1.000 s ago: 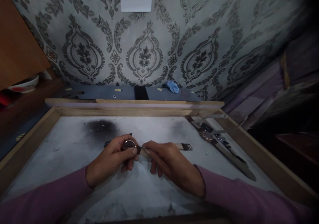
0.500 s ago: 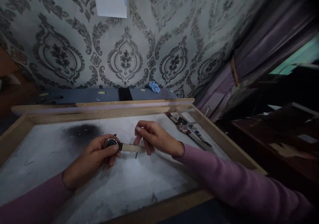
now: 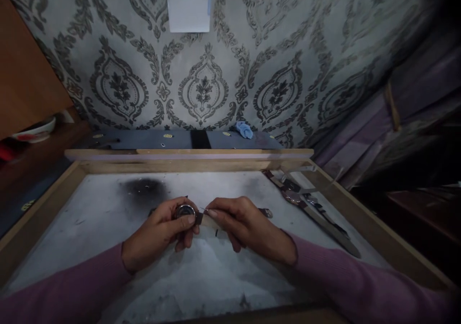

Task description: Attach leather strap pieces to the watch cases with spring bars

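My left hand is closed round a wristwatch, its round dark face turned up and my thumb across the rim. From the case a strap, brown at the case end and pale further along, runs right and passes under my other hand. My right hand pinches a thin, pin-like metal piece, with its tip close to where the strap meets the case. What my lower right fingers touch is hidden. Behind that hand, a dark strap with a buckle lies on the white surface, mostly covered.
Several watches with straps lie along the right side of the wooden-framed tray. A dark smudge marks its white bottom. Beyond the far rim, a blue crumpled cloth rests against the patterned wall.
My right hand has moved from the strap's far part toward the watch case, and now pinches the thin metal piece there. The left hand still holds the watch. The view has shifted left.
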